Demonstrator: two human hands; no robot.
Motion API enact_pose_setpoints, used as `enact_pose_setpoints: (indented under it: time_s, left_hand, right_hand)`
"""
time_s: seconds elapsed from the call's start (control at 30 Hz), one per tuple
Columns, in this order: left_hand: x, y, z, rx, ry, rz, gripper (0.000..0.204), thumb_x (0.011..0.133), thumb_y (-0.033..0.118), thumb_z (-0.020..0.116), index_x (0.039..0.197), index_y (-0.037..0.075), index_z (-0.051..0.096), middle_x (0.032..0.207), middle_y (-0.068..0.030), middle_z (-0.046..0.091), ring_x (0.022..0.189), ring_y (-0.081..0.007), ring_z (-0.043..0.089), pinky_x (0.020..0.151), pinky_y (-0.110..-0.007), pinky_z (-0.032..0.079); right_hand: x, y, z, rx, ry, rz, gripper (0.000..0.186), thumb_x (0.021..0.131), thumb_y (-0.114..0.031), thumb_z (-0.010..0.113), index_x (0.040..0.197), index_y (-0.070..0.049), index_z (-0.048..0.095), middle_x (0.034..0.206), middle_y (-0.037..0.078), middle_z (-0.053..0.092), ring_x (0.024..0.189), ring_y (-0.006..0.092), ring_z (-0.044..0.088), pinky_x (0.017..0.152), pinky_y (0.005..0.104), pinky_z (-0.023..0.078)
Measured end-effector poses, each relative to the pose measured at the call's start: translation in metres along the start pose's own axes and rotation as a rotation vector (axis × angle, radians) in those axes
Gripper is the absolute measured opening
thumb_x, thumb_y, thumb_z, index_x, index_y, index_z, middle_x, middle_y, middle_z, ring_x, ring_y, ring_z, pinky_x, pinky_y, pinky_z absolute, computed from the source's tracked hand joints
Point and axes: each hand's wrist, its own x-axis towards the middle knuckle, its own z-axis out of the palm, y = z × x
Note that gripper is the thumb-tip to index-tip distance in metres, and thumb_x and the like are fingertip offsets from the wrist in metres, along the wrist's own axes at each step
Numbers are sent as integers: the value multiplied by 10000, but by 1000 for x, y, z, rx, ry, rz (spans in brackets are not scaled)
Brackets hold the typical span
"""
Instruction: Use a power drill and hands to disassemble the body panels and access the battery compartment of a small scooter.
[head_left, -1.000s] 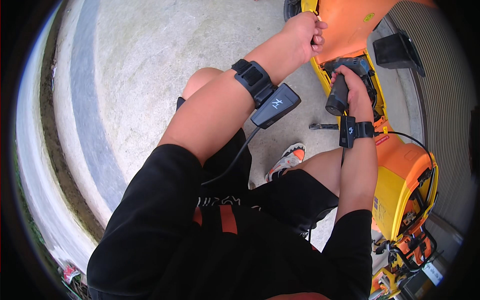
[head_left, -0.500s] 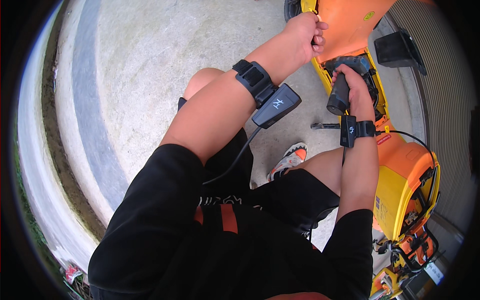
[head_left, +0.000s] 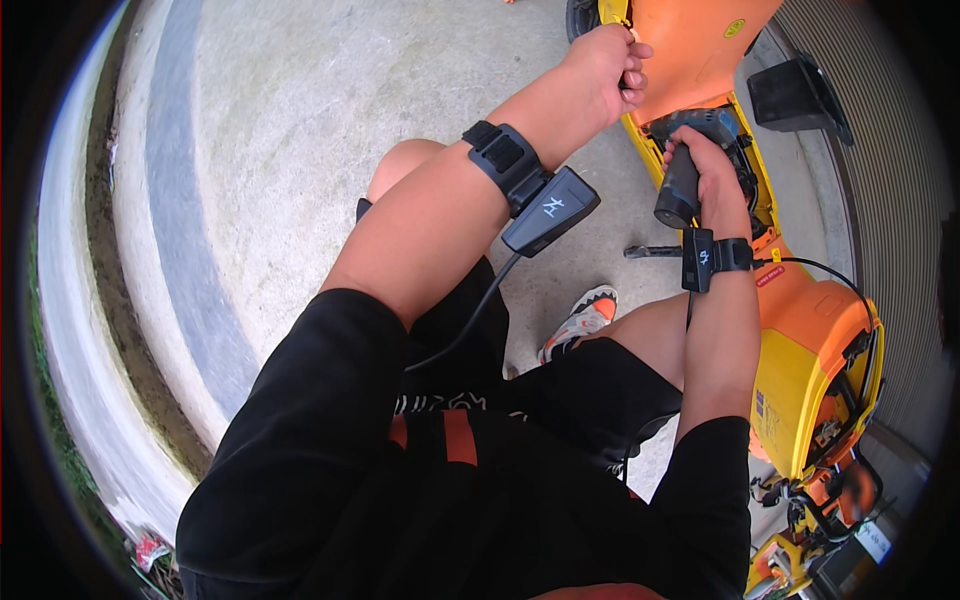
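Note:
An orange and yellow scooter [head_left: 700,45] stands at my right. At the top, my left hand [head_left: 617,75] is closed by the edge of the orange panel; what lies inside its fingers is hidden. My right hand [head_left: 705,160] grips a black cordless power drill [head_left: 678,195] by its handle, with the drill's head inside an open, yellow-edged compartment [head_left: 757,185] of the scooter, where dark parts show. The drill's tip is hidden. Each forearm wears a black strapped device with a cable.
A black bin-like container [head_left: 785,100] lies beyond the scooter, beside a ribbed metal shutter [head_left: 890,230]. The scooter's yellow and orange rear body [head_left: 810,380] reaches down the right side, with more orange parts behind it. Concrete paving [head_left: 270,120] and a curb edge are on the left.
My right hand and the drill have shifted very slightly upward and to the right in the picture. My left hand stays closed in almost the same place.

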Motion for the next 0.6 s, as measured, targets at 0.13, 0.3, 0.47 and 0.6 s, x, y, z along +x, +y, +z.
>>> enact_pose_setpoints:
  time_s: [0.13, 0.3, 0.47, 0.6]
  left_hand:
    - [0, 0, 0, -5, 0, -4, 171, 876, 156, 401, 774, 52, 489, 540, 40, 340, 461, -86, 331, 431, -246, 251]
    - [1, 0, -1, -9, 0, -5, 163, 872, 152, 403, 776, 52, 489, 537, 41, 339, 457, -86, 329, 431, -247, 252]
    - [1, 0, -2, -7, -14, -2, 155, 867, 149, 404, 782, 48, 486, 533, 38, 338, 449, -87, 325, 428, -248, 254]
    - [2, -1, -2, -9, -12, 3, 157, 867, 150, 402, 779, 49, 484, 531, 39, 335, 447, -87, 324, 428, -247, 256]
  right_hand:
    - [-1, 0, 1, -18, -3, 1, 115, 741, -117, 595, 782, -16, 559, 657, 76, 568, 554, 188, 568, 540, 334, 504]
    - [-3, -1, 1, 2, 7, 3, 114, 738, -116, 596, 779, -15, 558, 657, 78, 570, 554, 189, 569, 539, 333, 505]
    - [-6, -1, 2, -4, 14, -4, 110, 737, -112, 594, 777, -15, 560, 661, 80, 575, 554, 189, 574, 537, 330, 505]
    - [-7, 0, 2, -5, 26, -19, 108, 741, -127, 605, 756, -27, 568, 643, 68, 581, 536, 175, 572, 526, 309, 507]
